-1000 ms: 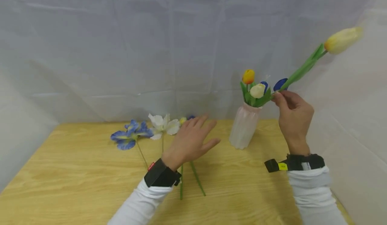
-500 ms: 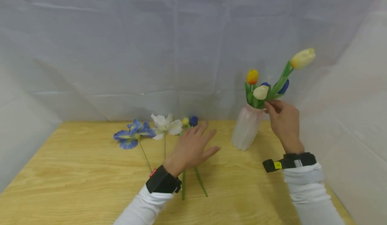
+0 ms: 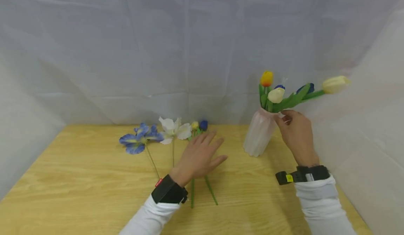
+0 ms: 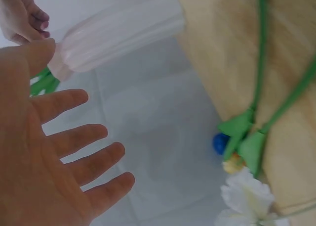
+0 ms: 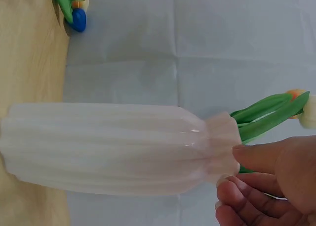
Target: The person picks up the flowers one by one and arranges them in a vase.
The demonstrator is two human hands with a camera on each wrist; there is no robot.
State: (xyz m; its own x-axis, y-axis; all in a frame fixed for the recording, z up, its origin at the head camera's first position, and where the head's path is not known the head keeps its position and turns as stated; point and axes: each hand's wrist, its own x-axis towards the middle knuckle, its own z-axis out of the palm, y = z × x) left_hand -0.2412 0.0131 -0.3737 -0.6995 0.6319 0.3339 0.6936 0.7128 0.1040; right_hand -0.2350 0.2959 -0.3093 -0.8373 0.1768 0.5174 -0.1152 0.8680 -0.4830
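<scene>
A pale pinkish-white vase [image 3: 259, 133] stands on the table and holds tulips. My right hand [image 3: 296, 133] is at its mouth, thumb and curled fingers pinching the rim [image 5: 224, 137]. A pale yellow tulip [image 3: 336, 85] leans far out to the right from the vase. Upright beside it are an orange-yellow tulip [image 3: 266, 78] and a white tulip [image 3: 276, 95], with a dark blue tulip [image 3: 307, 88] behind the leaves. My left hand [image 3: 199, 156], fingers spread and holding nothing, hovers over the green stems [image 3: 210, 190] of flowers lying on the table.
To the left lie a blue iris [image 3: 136, 140] and a white iris [image 3: 173, 129]. A small yellow bloom [image 3: 195, 125] and a blue one [image 3: 203, 125] lie near the table's [image 3: 79, 179] back edge. A pale cloth [image 3: 157, 52] hangs behind.
My right hand has brought the pale yellow tulip left and down into the vase, then lowered to the rim. The tulip now tips to the right. The left hand has stayed nearly still.
</scene>
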